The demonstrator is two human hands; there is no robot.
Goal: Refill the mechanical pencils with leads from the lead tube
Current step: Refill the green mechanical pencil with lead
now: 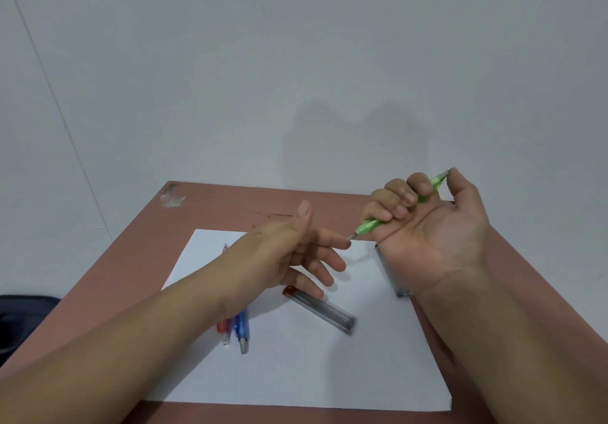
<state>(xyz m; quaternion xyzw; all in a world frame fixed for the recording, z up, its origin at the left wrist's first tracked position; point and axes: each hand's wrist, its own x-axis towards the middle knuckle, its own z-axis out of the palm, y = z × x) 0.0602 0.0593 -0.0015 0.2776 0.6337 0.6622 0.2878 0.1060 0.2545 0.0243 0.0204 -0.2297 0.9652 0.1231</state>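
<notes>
the right hand [427,223] is raised palm-up, its fingers curled around a green pencil [399,208], with the thumb resting on the pencil's far end. the pencil's metal tip points toward the left hand [296,252], which is open with fingers relaxed and thumb up; its index fingertip touches that tip. just below the left hand's fingers a lead tube [320,308] with a red cap lies on a white sheet [296,374]. a blue pencil [242,330] and a red pencil [224,328] lie side by side under the left forearm. a grey tube [393,274] lies beneath the right wrist. the sheet rests on a brown table [230,206].
</notes>
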